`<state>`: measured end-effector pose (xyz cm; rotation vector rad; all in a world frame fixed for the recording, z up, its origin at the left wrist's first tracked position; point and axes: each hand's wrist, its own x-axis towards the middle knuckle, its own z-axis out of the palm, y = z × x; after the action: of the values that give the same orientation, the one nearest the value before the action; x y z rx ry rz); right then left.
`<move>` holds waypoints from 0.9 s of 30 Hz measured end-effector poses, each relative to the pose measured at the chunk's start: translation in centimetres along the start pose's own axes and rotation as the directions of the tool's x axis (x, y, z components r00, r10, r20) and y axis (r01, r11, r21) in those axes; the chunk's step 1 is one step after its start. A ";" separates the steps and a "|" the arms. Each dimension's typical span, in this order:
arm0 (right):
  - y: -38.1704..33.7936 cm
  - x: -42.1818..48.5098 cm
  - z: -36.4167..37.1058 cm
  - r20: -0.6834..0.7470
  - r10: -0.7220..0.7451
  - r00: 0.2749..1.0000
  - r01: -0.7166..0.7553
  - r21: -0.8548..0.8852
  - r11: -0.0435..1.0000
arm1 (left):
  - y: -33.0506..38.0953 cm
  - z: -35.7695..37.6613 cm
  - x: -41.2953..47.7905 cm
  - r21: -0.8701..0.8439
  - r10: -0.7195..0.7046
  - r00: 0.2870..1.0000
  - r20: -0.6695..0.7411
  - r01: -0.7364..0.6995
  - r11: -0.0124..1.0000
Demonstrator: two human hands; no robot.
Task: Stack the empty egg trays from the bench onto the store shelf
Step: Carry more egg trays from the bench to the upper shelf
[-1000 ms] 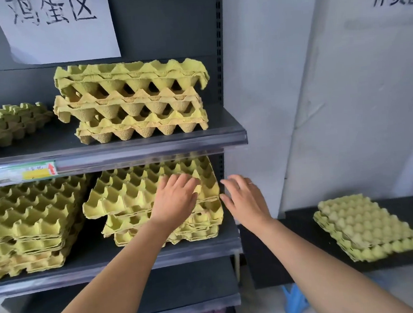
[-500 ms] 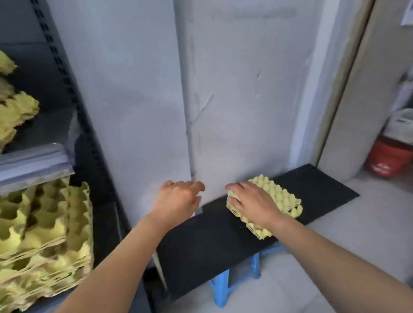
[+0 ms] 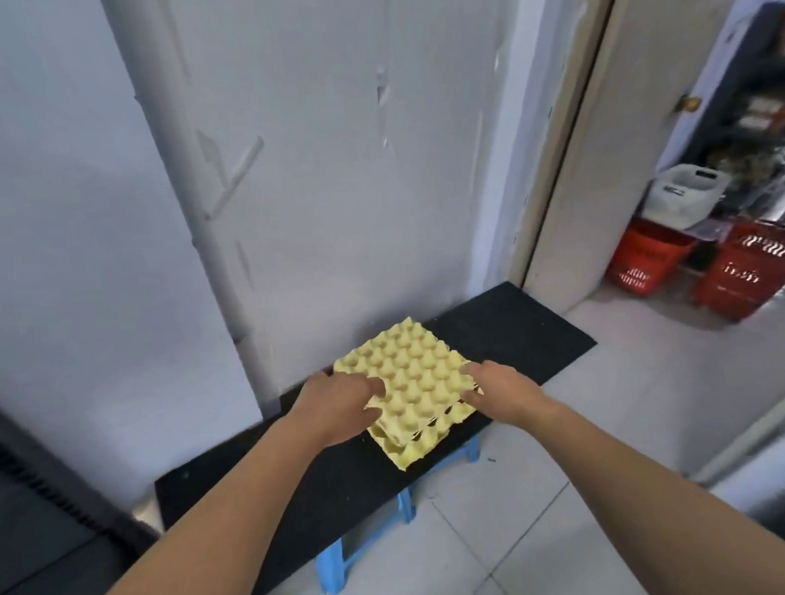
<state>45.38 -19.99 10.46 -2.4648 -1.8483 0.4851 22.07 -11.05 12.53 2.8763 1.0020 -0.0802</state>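
Both your bare forearms reached forward and down over the bench (image 3: 515,330), nearly straight, closing in from either side on the trays (image 3: 416,389). The trays sat in a short yellow stack on the middle of the bench, turned corner-on, with the near corner close to the bench's front edge.

Your left hand (image 3: 343,409) lay palm down at the stack's left side. Its fingers (image 3: 373,385) curled over the rim of the top tray (image 3: 410,366) and the thumb tucked low against the edge, so it gripped that tray. Your right hand (image 3: 498,387) met the tray's right corner, knuckles up. Its fingertips hooked onto the rim and held it; the thumb was hidden. The top tray sat slightly askew on those under it, with a dark gap showing along its near right edge.

A blue stool (image 3: 341,569) stood under the bench's front. The white wall (image 3: 323,162) rose right behind the bench. Red baskets (image 3: 641,259) sat on the floor well beyond the bench's right end.
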 end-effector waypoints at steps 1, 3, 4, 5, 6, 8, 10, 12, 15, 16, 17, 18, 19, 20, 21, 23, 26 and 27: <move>0.9 1.1 0.1 0.020 0.011 1.000 -0.011 -0.006 1.000 | -0.2 0.8 1.6 -0.011 0.000 1.000 0.015 0.001 1.000; 2.7 3.3 0.1 0.059 0.043 0.997 -0.042 -0.014 0.999 | -0.5 2.3 4.9 -0.042 -0.006 0.998 0.057 0.009 0.999; 3.5 4.3 0.1 0.081 0.062 0.995 -0.061 -0.015 0.998 | -0.6 2.9 6.2 -0.060 -0.008 0.997 0.078 0.012 0.998; 4.3 5.5 0.1 0.104 0.081 0.991 -0.079 -0.016 0.997 | -0.8 3.6 7.8 -0.078 -0.011 0.995 0.096 0.018 0.997; 5.1 6.7 0.1 0.120 0.094 0.988 -0.093 -0.015 0.996 | -0.9 4.1 9.3 -0.084 -0.012 0.994 0.112 0.022 0.996; 6.7 9.0 0.1 0.133 0.108 0.985 -0.107 -0.011 0.994 | -1.1 5.2 12.1 -0.076 -0.011 0.990 0.137 0.021 0.997; 8.1 10.9 0.3 0.150 0.115 0.982 -0.116 -0.006 0.993 | -1.1 6.2 14.2 -0.088 -0.020 0.988 0.153 0.034 0.996; 9.5 12.8 0.9 0.186 0.120 0.975 -0.124 0.012 0.992 | -1.0 7.5 16.0 -0.115 -0.054 0.984 0.172 0.074 0.991; 11.2 15.9 2.1 0.225 0.111 0.968 -0.125 0.050 0.991 | -0.9 9.7 18.0 -0.141 -0.135 0.961 0.239 0.172 0.975; 11.8 17.0 2.5 0.229 0.105 0.968 -0.121 0.056 0.991 | -0.9 10.4 18.7 -0.138 -0.164 0.953 0.256 0.204 0.969; 12.3 18.3 3.0 0.238 0.092 0.967 -0.108 0.056 0.993 | -0.8 11.1 19.2 -0.134 -0.194 0.943 0.271 0.237 0.962; 12.8 19.5 3.5 0.247 0.074 0.966 -0.091 0.058 0.994 | -0.7 11.8 19.8 -0.130 -0.223 0.933 0.283 0.268 0.955; 13.2 20.4 4.0 0.256 0.057 0.965 -0.077 0.069 0.995 | -0.6 12.5 20.1 -0.132 -0.250 0.924 0.289 0.297 0.946; 13.7 21.5 4.7 0.270 0.039 0.962 -0.065 0.088 0.994 | -0.4 13.4 20.5 -0.142 -0.287 0.911 0.296 0.339 0.930; 14.2 22.5 5.4 0.282 0.028 0.959 -0.062 0.113 0.992 | -0.3 14.4 20.9 -0.164 -0.329 0.894 0.303 0.389 0.906; 15.2 24.4 7.0 0.311 0.029 0.950 -0.084 0.165 0.983 | 0.0 16.5 21.5 -0.255 -0.431 0.839 0.332 0.519 0.816; 16.2 26.8 9.2 0.328 0.045 0.944 -0.115 0.198 0.973 | 0.5 19.3 22.1 -0.404 -0.581 0.720 0.380 0.694 0.596; 16.4 27.6 10.0 0.332 0.056 0.941 -0.125 0.191 0.973 | 0.6 20.2 22.3 -0.436 -0.618 0.679 0.396 0.731 0.525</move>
<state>64.99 -0.62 -8.74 -2.4498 -1.6743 1.0927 39.50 0.05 -9.31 1.7546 1.7037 -0.0918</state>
